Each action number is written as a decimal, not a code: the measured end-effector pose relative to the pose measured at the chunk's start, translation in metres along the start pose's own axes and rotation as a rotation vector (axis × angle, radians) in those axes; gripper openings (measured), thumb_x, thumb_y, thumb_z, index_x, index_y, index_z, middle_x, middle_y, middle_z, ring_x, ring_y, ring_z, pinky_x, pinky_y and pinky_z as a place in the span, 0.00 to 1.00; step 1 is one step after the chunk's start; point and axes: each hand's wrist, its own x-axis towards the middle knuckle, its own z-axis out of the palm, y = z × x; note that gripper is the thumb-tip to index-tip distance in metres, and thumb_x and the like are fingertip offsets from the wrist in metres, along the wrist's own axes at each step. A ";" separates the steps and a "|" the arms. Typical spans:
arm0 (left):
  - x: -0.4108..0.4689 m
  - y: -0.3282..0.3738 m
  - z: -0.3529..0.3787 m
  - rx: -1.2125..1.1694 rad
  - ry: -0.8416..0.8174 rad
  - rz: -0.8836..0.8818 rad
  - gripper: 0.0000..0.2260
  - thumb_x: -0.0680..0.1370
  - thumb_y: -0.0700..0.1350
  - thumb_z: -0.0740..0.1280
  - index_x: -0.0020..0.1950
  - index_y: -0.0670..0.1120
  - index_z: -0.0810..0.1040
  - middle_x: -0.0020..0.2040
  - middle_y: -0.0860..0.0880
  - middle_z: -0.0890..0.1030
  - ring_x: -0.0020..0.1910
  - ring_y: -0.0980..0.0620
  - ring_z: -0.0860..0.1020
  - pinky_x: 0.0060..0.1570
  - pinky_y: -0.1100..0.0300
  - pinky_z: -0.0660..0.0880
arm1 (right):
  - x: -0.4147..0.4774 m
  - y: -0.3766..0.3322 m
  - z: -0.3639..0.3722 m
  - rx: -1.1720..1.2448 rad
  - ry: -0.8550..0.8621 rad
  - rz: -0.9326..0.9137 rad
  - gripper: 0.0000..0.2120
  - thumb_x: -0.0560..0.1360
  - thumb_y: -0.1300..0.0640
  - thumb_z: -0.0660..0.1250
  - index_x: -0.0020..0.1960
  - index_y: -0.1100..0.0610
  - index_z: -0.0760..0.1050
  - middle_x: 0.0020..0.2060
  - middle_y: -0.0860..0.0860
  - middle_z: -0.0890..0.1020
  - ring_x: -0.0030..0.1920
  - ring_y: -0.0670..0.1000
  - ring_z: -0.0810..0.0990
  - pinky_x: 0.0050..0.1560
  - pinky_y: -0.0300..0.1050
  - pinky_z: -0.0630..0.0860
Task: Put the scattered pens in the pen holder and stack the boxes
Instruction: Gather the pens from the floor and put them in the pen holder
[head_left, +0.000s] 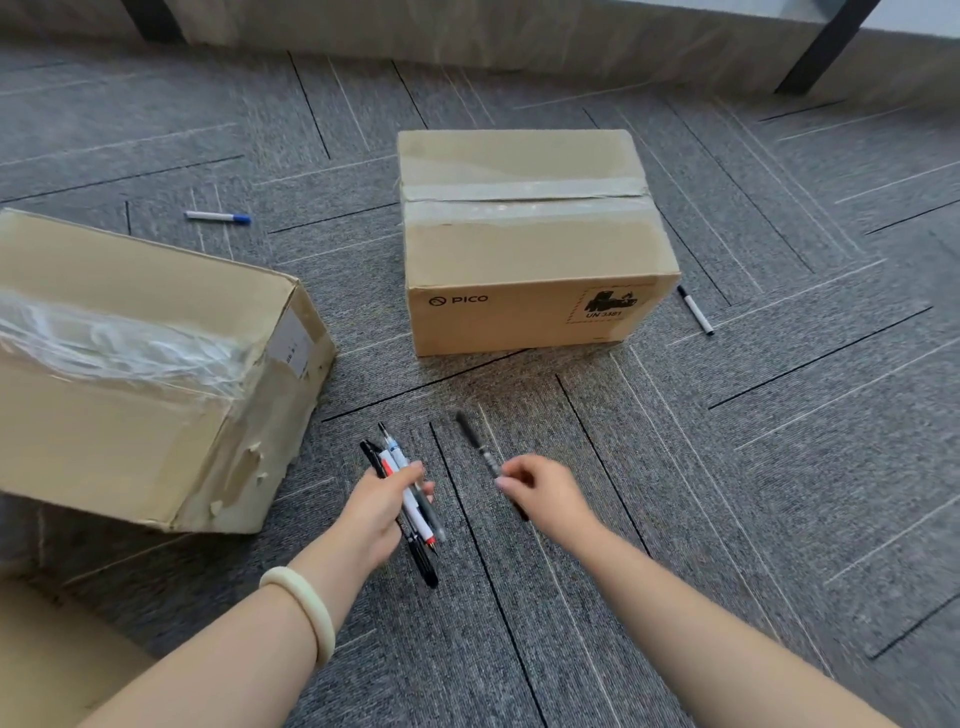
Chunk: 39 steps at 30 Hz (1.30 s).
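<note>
My left hand (376, 506) grips a bundle of several pens (410, 506), black, white and red ones, low in the middle of the view. My right hand (545, 493) is closed on a single black pen (478, 441) whose tip points up and away. A blue-capped white marker (218, 217) lies on the carpet at the upper left. A black-capped white marker (695, 310) lies right of the taped PICO cardboard box (530, 244). A bigger, worn cardboard box (140, 374) sits at the left. No pen holder is in view.
Grey striped carpet tiles (727, 467) cover the floor. Another piece of cardboard (47, 660) shows at the bottom left corner. Dark furniture legs (826, 47) and a pale wall base run along the top edge.
</note>
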 end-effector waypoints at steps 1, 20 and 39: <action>0.001 0.000 0.001 0.006 -0.007 0.005 0.29 0.75 0.39 0.67 0.73 0.36 0.60 0.44 0.45 0.80 0.40 0.50 0.78 0.60 0.47 0.73 | -0.006 -0.009 0.008 0.015 -0.044 -0.034 0.12 0.76 0.56 0.65 0.57 0.58 0.77 0.47 0.48 0.80 0.41 0.43 0.75 0.42 0.30 0.71; -0.029 0.031 0.020 0.039 -0.039 0.089 0.20 0.78 0.35 0.63 0.68 0.34 0.64 0.57 0.36 0.80 0.36 0.52 0.82 0.43 0.52 0.75 | -0.041 -0.053 -0.016 -0.034 0.003 -0.055 0.13 0.75 0.51 0.67 0.55 0.56 0.80 0.44 0.47 0.81 0.44 0.46 0.78 0.53 0.44 0.78; -0.025 0.107 0.073 -0.211 0.173 -0.035 0.02 0.77 0.36 0.62 0.47 0.40 0.69 0.35 0.45 0.72 0.34 0.49 0.74 0.40 0.55 0.74 | 0.021 0.003 -0.231 -0.237 0.111 0.294 0.14 0.76 0.58 0.65 0.59 0.65 0.75 0.52 0.61 0.82 0.43 0.52 0.79 0.45 0.47 0.79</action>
